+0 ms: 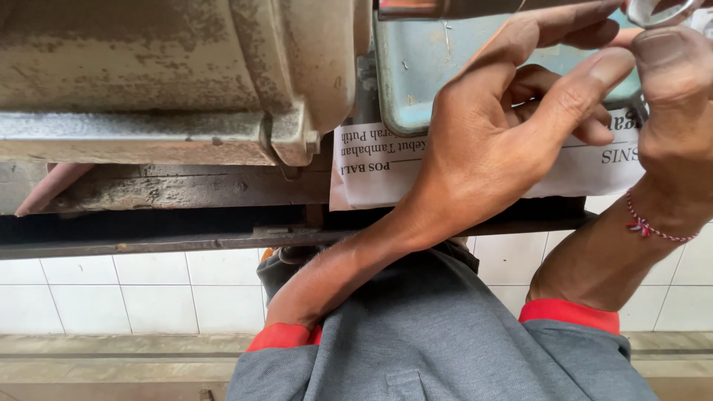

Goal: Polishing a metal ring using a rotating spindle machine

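A good deal is cut off at the top edge of the frame. The small shiny metal ring (663, 10) I am working at sits in the upper right corner, and only its lower curve shows; whatever it joins to above lies outside the picture. The tips of my left hand's upper fingers run out toward that same corner and end against my right thumb, so I cannot tell exactly where they touch the ring. A dark tube-like bar (445, 8) along the top centre shows only as a strip.

My left hand (505, 141) fills the middle right of the frame, palm turned toward me, fingers loosely curled rather than clenched, the thumb stretched up and right until its tip lies against my right thumb. It closes on nothing that I can see. My right hand (672, 104) comes up along the right edge, a red and white string bracelet (653, 226) at the wrist. Its thumb presses up just under the ring, touching it; the other fingers are hidden behind the thumb and beyond the frame, so I cannot tell whether this hand really pinches the ring.

Behind my hands is a blue-green metal panel (423, 67), scuffed and partly covered by them. Under it lies a sheet of printed paper (379, 167), its middle hidden by my left wrist. A worn, grimy beige machine body (171, 74) takes the upper left. Below are white wall tiles (134, 297) and my grey shirt with red cuffs (438, 334).
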